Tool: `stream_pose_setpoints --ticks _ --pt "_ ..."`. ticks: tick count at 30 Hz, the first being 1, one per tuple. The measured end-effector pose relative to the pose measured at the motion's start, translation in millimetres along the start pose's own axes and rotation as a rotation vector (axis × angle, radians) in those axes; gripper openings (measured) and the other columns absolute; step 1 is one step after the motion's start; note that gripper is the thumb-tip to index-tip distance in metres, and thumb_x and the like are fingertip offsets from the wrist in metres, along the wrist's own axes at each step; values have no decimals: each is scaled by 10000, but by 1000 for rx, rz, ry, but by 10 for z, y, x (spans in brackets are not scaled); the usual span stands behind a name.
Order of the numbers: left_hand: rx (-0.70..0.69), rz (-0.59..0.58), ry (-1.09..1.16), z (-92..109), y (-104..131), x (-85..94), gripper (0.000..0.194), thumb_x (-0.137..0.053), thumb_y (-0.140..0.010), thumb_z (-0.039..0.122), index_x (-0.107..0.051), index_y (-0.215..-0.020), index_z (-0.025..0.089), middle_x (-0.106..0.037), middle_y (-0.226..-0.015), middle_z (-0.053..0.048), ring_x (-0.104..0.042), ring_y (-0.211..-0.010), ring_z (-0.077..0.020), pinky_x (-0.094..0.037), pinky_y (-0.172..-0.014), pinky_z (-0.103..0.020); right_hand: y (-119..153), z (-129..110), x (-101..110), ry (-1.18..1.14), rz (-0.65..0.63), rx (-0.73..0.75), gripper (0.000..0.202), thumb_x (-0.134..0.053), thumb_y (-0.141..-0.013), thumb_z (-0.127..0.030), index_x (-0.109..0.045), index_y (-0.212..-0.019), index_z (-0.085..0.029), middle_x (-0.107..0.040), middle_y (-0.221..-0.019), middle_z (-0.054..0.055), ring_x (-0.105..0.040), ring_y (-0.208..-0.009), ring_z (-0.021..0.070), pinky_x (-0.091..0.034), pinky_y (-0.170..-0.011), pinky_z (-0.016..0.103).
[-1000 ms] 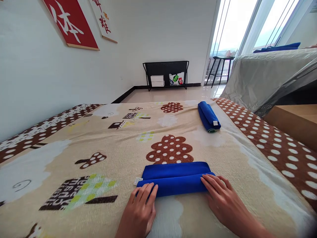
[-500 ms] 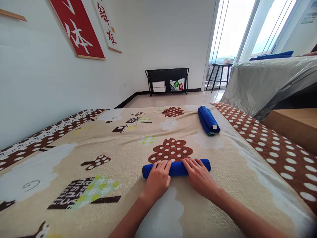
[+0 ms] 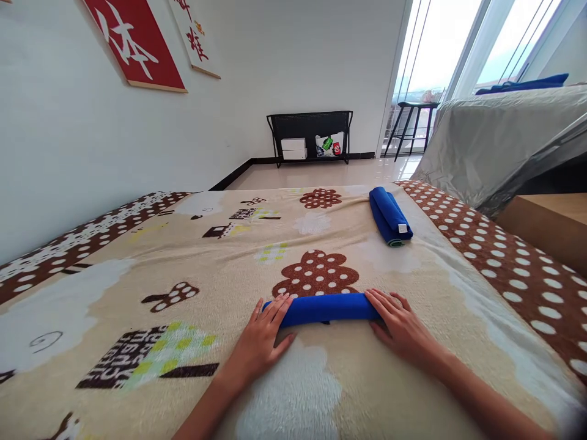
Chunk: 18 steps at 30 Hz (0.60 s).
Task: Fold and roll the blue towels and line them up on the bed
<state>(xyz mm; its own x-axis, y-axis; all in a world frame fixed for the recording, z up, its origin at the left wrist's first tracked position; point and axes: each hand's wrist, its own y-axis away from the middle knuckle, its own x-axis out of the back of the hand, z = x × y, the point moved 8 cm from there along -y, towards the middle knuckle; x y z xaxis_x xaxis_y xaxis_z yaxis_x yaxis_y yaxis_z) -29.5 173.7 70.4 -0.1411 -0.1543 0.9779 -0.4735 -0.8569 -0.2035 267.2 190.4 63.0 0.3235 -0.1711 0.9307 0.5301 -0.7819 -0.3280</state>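
A rolled blue towel [image 3: 328, 308] lies crosswise on the patterned blanket [image 3: 394, 379], just below a brown dotted flower print. My left hand [image 3: 263, 333] holds its left end, fingers over the top and the thumb out on the near side. At the right end, my right hand [image 3: 398, 321] has its fingers over the roll and its thumb on the near side. The undersides of both ends are hidden by the hands. Farther back to the right rests a second blue roll [image 3: 389, 217] with a small white tag and a green inner edge.
Brown dotted borders run along both sides of the blanket. A black metal rack [image 3: 309, 135] stands against the back wall, and a dark stool [image 3: 413, 125] by the window. On the right are a silver-grey cover [image 3: 495, 134] and a wooden box [image 3: 550, 226].
Both hands have slid outward from the middle of the towel roll to its two ends, uncovering its centre. The second roll stays where it lies; the view has tilted slightly downward.
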Motion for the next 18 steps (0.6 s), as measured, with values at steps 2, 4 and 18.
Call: stream_pose_setpoints --ticks 2,4,18 --pt "30 -1 -7 -36 -81 -41 619 -448 -978 449 -276 -1528 224 -463 -1513 -100 -413 -1401 -243 -201 -1202 -543 -72 29 -6 -37 -22 -22 534 -477 -955 -259 -392 -1478 -190 -512 -1445 134 -470 -1339 239 -341 -1108 478" --pt "43 -12 -3 -87 -177 -77 553 -435 -986 443 -368 -1481 206 -507 -1476 -110 -456 -1370 -250 -254 -1181 -536 -172 56 -4 -92 -57 -29 464 -478 -968 -268 -458 -1424 -187 -552 -1398 139 -511 -1292 239 -340 -1096 481" --pt "193 39 147 -30 -212 23 378 -406 -981 272 -494 -1338 184 -584 -1381 -140 -551 -1269 -287 -374 -1077 -551 -1042 -168 1606 -286 -93 118 344 -637 -887 -456 -627 -1166 -255 -699 -1009 -9 -625 -856 148 -453 -781 275"
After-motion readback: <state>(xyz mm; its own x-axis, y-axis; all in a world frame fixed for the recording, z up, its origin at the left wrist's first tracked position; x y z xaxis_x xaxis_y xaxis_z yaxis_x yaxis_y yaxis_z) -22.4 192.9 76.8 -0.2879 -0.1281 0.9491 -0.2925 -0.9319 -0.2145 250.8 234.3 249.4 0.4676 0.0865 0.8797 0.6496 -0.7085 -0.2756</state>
